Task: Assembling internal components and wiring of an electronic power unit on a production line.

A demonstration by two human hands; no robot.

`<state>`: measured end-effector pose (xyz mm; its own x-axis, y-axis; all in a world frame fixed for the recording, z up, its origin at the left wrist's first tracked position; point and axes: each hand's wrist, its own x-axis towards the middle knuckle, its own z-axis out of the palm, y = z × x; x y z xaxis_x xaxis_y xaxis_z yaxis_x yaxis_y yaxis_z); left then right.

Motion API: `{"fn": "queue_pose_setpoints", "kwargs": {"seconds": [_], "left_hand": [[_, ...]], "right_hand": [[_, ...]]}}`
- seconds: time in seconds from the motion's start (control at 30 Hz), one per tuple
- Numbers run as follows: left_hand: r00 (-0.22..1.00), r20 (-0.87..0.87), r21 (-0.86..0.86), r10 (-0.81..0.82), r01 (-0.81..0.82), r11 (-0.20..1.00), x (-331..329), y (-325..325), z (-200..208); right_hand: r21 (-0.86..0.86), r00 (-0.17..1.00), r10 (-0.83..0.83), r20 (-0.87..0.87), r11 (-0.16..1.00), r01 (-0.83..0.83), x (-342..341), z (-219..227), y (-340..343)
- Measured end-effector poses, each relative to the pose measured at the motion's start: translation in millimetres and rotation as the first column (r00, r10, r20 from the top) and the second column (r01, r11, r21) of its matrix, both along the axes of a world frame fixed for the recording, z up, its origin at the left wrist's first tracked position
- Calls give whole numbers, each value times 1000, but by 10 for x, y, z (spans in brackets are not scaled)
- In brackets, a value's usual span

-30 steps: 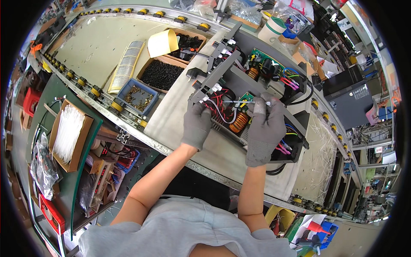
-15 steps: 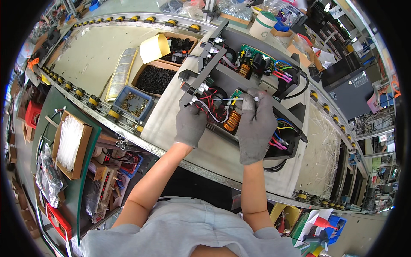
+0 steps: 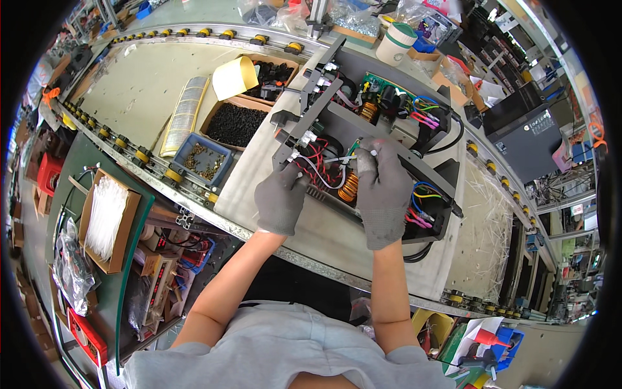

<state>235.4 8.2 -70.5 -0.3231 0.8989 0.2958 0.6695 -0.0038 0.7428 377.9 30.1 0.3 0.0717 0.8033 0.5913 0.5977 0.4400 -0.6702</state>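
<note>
Orange coil (image 3: 348, 187), grey right glove (image 3: 385, 198)

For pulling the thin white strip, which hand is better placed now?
Most likely the right hand: it appears to pinch the white strip. The left hand is farther left, by the open grey case, with no visible grip on the strip.

Smooth, matt metal chassis (image 3: 353, 124) (copper coil (image 3: 348, 187), glossy)

Bright, diffuse light covers the worktop (image 3: 149, 78) around the hands (image 3: 280, 200) (image 3: 384, 198); the roller rail (image 3: 226, 34) beyond them bows from fisheye distortion.
</note>
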Motion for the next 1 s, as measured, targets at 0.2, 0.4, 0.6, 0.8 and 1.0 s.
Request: {"fn": "queue_pose_setpoints", "kwargs": {"seconds": [0.2,0.4,0.6,0.8,1.0], "left_hand": [[996,75,30,-51,48,998,-141,-61,31],[802,595,-89,-51,129,988,-198,-70,-54],[970,121,403,-211,146,903,-129,-240,25],[914,-87,513,-396,382,769,-58,-9,133],[886,168,345,-432,357,868,59,12,141]], "right_hand": [[-77,981,80,177,995,-67,-9,89,-61],[-110,975,115,190,989,-95,-34,81,-88],[-111,967,134,215,987,-113,-46,31,-120],[-105,979,172,107,981,-161,-102,58,-141],[-245,969,238,-60,938,-246,-43,180,-134]]}}
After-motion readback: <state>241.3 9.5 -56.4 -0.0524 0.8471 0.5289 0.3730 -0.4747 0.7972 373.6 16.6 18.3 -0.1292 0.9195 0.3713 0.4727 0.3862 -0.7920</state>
